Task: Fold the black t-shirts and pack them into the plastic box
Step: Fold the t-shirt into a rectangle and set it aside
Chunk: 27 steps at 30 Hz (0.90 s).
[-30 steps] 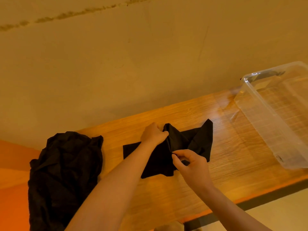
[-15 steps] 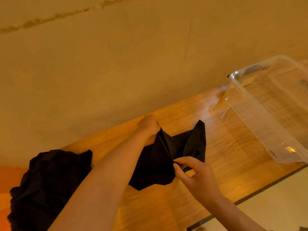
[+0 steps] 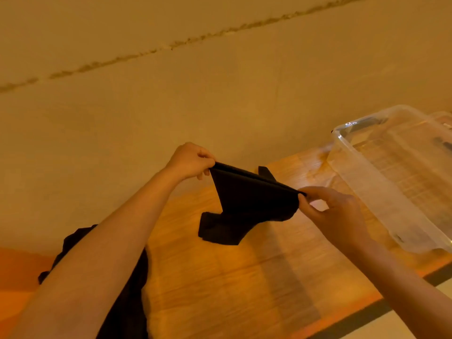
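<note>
Head view only. Black t-shirt point(image 3: 249, 204) lifted off the wooden table point(image 3: 244, 277) now, stretched by its top edge between both hands, where a second ago most of it lay flat on the wood. Left hand point(image 3: 189, 161) curled tight, pinching the left end of that edge; raised higher and farther from the table than before, now seen against the beige wall point(image 3: 171, 94). Right hand point(image 3: 335, 211) pinching the right end between thumb and fingertips, remaining fingers loosely bent; moved out to the right, so the two hands sit well apart instead of close together over a bunched fold. Top edge pulled taut and sloping down from left to right. Cloth below it hanging in a tapering shape, lowest corner bunched and seemingly brushing the table; contact hard to tell. One small flap poking up behind the taut edge.

Plastic box point(image 3: 391, 182) clear, open-topped, resting on the right end of the table, just beside the right hand yet apart from it; no garment visible inside. Pile of black t-shirts point(image 3: 127, 302) crumpled at the left end of the table, now largely hidden behind the left forearm, more exposed a second ago. Stained crack line running across the wall above.
</note>
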Each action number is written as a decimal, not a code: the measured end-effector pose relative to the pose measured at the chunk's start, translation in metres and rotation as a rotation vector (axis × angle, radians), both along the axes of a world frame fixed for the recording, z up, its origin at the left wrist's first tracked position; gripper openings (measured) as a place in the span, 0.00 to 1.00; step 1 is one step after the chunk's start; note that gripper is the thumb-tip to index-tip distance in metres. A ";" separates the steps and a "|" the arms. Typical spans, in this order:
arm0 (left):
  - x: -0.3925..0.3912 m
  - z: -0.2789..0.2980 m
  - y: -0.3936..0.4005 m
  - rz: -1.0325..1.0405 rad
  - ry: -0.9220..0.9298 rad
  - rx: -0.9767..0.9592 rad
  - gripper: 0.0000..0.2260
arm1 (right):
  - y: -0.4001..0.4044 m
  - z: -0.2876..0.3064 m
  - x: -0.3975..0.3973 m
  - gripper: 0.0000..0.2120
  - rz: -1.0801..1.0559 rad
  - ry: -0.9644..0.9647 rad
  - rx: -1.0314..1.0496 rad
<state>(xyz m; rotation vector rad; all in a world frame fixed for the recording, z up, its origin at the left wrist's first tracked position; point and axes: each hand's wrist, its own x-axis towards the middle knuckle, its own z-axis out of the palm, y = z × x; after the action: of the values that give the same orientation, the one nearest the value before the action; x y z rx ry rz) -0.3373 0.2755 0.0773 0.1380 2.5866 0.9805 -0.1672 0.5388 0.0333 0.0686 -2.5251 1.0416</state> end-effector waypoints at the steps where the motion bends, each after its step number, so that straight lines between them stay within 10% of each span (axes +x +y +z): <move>1: 0.004 0.012 -0.004 0.040 0.008 0.048 0.07 | 0.003 0.008 -0.007 0.08 -0.005 0.035 0.024; 14: 0.063 0.127 -0.045 0.273 0.193 0.401 0.03 | 0.001 0.116 -0.059 0.05 0.083 0.077 -0.011; 27: 0.076 0.138 -0.071 0.299 0.263 0.259 0.07 | -0.004 0.160 -0.097 0.05 0.266 -0.168 0.088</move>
<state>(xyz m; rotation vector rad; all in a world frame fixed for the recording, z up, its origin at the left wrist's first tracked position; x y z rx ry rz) -0.2612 0.2046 0.2151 -0.0606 2.7567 1.4955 -0.2641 0.5350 0.1933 0.3647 -2.7697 1.0730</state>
